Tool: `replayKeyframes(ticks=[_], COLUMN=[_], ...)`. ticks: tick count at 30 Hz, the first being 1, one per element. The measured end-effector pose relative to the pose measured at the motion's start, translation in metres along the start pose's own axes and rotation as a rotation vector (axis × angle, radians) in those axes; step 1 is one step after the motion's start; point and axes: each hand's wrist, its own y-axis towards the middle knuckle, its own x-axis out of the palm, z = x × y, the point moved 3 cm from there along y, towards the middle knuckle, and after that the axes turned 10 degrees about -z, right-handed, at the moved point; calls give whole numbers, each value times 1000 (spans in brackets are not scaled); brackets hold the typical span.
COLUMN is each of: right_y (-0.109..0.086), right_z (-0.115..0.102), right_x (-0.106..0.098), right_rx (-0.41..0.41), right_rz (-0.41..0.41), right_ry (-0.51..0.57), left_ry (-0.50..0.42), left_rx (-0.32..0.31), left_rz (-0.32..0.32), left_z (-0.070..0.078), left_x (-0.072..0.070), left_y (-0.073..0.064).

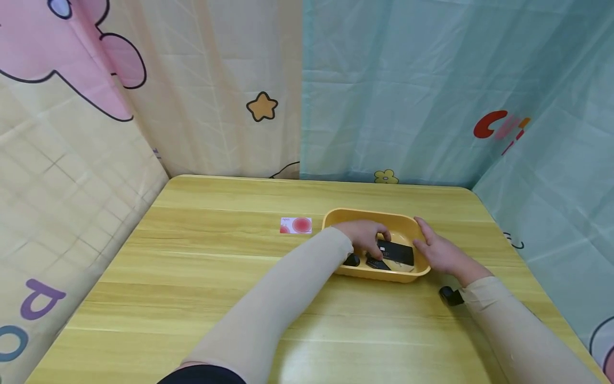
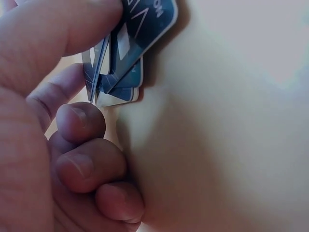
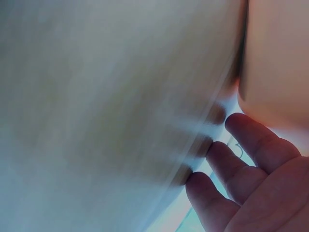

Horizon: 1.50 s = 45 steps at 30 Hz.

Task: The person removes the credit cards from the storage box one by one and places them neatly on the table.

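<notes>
A yellow plastic basket (image 1: 374, 276) stands on the table, holding several dark cards (image 1: 397, 252). My left hand (image 1: 365, 234) reaches into it from the left. In the left wrist view, its thumb and forefinger pinch a dark card (image 2: 157, 21) with pale lettering, and more cards (image 2: 126, 94) lie just under it. My right hand (image 1: 443, 256) holds the basket's right end, thumb over the rim and fingers along the outside. In the right wrist view, the fingertips (image 3: 198, 181) of that hand meet the tabletop beside the basket wall (image 3: 280, 58).
A pink and white card (image 1: 296, 225) lies flat on the wooden table (image 1: 192, 277), left of the basket. The black wrist camera (image 1: 451, 296) shows under the right sleeve. Printed curtains (image 1: 384, 96) hang behind the table and along both sides.
</notes>
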Motion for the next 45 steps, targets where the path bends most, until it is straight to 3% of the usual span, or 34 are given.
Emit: replayKeyframes(ticks=[32, 45], right_y=[0, -1], right_z=[-1, 2], right_x=[2, 2], right_rx=[17, 39], right_rz=[-5, -13], right_ry=[8, -11], left_ry=[20, 45], left_rx=[76, 69], left_rz=[68, 97], left_z=[-1, 2], left_x=[-2, -3], left_y=[4, 1])
